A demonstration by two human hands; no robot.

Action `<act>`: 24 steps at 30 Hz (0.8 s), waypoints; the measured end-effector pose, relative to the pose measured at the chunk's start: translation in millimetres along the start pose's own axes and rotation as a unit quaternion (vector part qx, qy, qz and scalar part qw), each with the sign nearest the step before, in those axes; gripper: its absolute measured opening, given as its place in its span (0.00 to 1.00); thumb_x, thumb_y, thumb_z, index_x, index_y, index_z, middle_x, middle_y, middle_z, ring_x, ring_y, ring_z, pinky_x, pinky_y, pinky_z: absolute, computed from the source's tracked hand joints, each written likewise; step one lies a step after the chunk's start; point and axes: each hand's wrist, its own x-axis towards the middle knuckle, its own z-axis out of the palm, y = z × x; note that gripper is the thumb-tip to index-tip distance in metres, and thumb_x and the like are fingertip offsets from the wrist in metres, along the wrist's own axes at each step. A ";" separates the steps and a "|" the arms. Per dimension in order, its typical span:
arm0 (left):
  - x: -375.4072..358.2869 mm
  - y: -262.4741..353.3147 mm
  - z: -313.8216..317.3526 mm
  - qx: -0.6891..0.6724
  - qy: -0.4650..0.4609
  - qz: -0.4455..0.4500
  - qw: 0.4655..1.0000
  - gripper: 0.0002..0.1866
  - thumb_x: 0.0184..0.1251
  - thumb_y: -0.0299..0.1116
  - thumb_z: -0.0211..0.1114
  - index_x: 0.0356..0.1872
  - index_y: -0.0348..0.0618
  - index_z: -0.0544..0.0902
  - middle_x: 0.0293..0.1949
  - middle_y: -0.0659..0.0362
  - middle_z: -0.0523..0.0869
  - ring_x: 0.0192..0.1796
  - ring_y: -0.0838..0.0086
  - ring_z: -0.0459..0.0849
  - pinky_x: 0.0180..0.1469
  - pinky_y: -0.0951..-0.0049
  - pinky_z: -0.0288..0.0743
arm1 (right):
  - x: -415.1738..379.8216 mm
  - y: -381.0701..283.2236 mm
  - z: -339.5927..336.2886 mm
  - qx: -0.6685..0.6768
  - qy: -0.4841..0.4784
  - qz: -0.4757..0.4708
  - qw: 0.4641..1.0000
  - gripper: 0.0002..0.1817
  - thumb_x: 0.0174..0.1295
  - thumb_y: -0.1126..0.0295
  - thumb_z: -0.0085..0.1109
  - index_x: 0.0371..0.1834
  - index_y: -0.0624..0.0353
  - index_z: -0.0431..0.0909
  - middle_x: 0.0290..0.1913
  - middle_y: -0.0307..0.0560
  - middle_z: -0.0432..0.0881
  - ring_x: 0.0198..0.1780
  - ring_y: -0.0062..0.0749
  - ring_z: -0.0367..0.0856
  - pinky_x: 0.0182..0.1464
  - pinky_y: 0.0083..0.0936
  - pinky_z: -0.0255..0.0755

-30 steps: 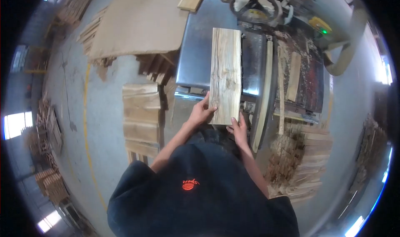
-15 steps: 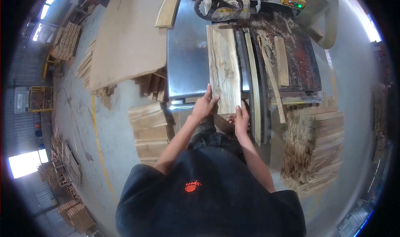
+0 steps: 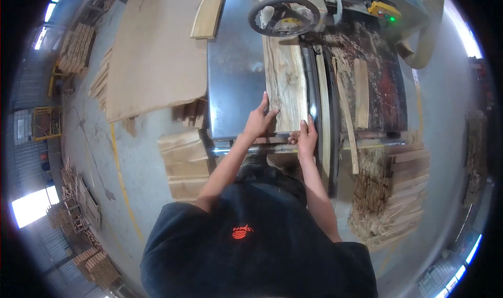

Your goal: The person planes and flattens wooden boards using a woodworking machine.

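Note:
A wide wooden board [image 3: 286, 83] with wavy dark grain lies lengthwise on a smooth metal machine table [image 3: 236, 83]. Its far end passes beneath a black handwheel [image 3: 284, 16]. My left hand [image 3: 259, 119] holds the board's left edge near the close end, forefinger along the side and thumb on top. At the near right corner, my right hand [image 3: 305, 137] grips the board, with the thumb above and some fingers curled at the end face. What lies under the board is hidden.
Right of the board run a long narrow strip [image 3: 323, 104] and loose offcuts [image 3: 361, 94] amid sawdust. A stack of wood pieces [image 3: 387, 193] stands at the right. Boards [image 3: 183, 159] and a large sheet [image 3: 157, 52] lie left. A yellow control box [image 3: 384, 11] sits at upper right.
The board has slid forward, farther under the handwheel, with both my hands moving along with it. The view has also shifted slightly.

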 end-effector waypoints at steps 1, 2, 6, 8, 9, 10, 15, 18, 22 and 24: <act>9.3 5.1 -5.9 -0.017 -0.003 -0.006 1.000 0.47 0.75 0.55 0.65 0.85 0.47 0.53 0.40 0.29 0.87 0.45 0.34 0.88 0.49 0.49 0.81 | 4.3 -6.9 6.0 0.000 0.001 -0.013 1.000 0.29 0.84 0.60 0.48 0.84 0.55 0.59 0.24 0.43 0.83 0.21 0.24 0.81 0.23 0.21 0.69; 19.5 10.6 -10.8 -0.035 -0.006 -0.013 0.999 0.47 0.74 0.54 0.66 0.85 0.46 0.53 0.40 0.30 0.87 0.45 0.35 0.88 0.49 0.50 0.81 | 16.5 -10.7 12.2 -0.001 0.004 -0.034 0.999 0.29 0.84 0.61 0.48 0.84 0.56 0.59 0.24 0.43 0.82 0.21 0.23 0.80 0.23 0.21 0.68; 72.0 18.6 -28.0 -0.084 0.006 0.010 0.996 0.47 0.73 0.51 0.68 0.85 0.43 0.55 0.38 0.33 0.88 0.43 0.41 0.90 0.49 0.54 0.80 | 55.0 -34.0 45.9 -0.010 0.057 -0.049 0.997 0.27 0.84 0.61 0.49 0.81 0.59 0.64 0.23 0.39 0.78 0.20 0.22 0.77 0.22 0.22 0.66; 85.7 20.4 -33.2 -0.083 0.003 0.004 0.997 0.48 0.71 0.50 0.71 0.84 0.41 0.57 0.35 0.37 0.88 0.41 0.44 0.91 0.47 0.55 0.81 | 57.6 -43.3 56.6 0.007 0.074 -0.066 0.995 0.26 0.83 0.60 0.52 0.79 0.56 0.67 0.22 0.35 0.73 0.21 0.20 0.75 0.23 0.19 0.67; 90.1 23.5 -39.0 -0.081 -0.008 -0.004 0.997 0.48 0.71 0.50 0.72 0.84 0.41 0.57 0.35 0.37 0.89 0.40 0.46 0.91 0.47 0.56 0.81 | 60.7 -47.6 59.6 0.025 0.073 -0.043 0.996 0.26 0.83 0.60 0.53 0.79 0.55 0.67 0.23 0.34 0.73 0.22 0.20 0.75 0.24 0.19 0.67; 92.3 29.1 -48.0 -0.078 -0.020 -0.010 0.997 0.48 0.70 0.50 0.72 0.83 0.41 0.57 0.34 0.38 0.89 0.39 0.47 0.91 0.47 0.56 0.81 | 64.1 -50.7 60.5 0.044 0.071 -0.020 0.996 0.27 0.82 0.59 0.54 0.80 0.55 0.67 0.23 0.34 0.72 0.23 0.19 0.75 0.25 0.19 0.67; 162.2 13.2 -110.6 -0.104 0.116 0.087 0.984 0.38 0.59 0.41 0.80 0.70 0.41 0.79 0.40 0.43 0.91 0.42 0.54 0.90 0.49 0.59 0.82 | 88.1 -69.5 67.3 0.041 0.057 0.007 0.997 0.32 0.81 0.56 0.56 0.83 0.54 0.62 0.24 0.37 0.77 0.25 0.23 0.80 0.24 0.20 0.65; 234.1 5.8 -193.8 0.167 0.323 0.093 0.927 0.51 0.48 0.52 0.84 0.76 0.52 0.73 0.77 0.36 0.66 0.78 0.40 0.63 0.75 0.40 0.61 | 101.9 -81.1 76.1 0.021 0.055 0.009 0.998 0.32 0.81 0.55 0.56 0.83 0.53 0.61 0.25 0.38 0.77 0.25 0.23 0.80 0.24 0.20 0.65; 302.1 -22.2 -273.1 0.199 0.284 -0.050 0.937 0.64 0.43 0.62 0.84 0.83 0.56 0.61 0.79 0.29 0.56 0.82 0.36 0.54 0.80 0.38 0.51 | 118.6 -91.2 83.4 0.023 0.050 0.005 0.998 0.33 0.81 0.55 0.55 0.84 0.53 0.61 0.27 0.39 0.79 0.27 0.23 0.81 0.25 0.20 0.65; 315.2 -34.0 -282.9 0.161 0.205 -0.089 0.961 0.66 0.42 0.63 0.84 0.83 0.54 0.59 0.79 0.29 0.55 0.82 0.35 0.54 0.80 0.38 0.51 | 121.6 -96.4 87.1 0.028 0.055 -0.008 0.998 0.33 0.82 0.55 0.54 0.84 0.53 0.60 0.28 0.40 0.80 0.27 0.23 0.81 0.26 0.20 0.65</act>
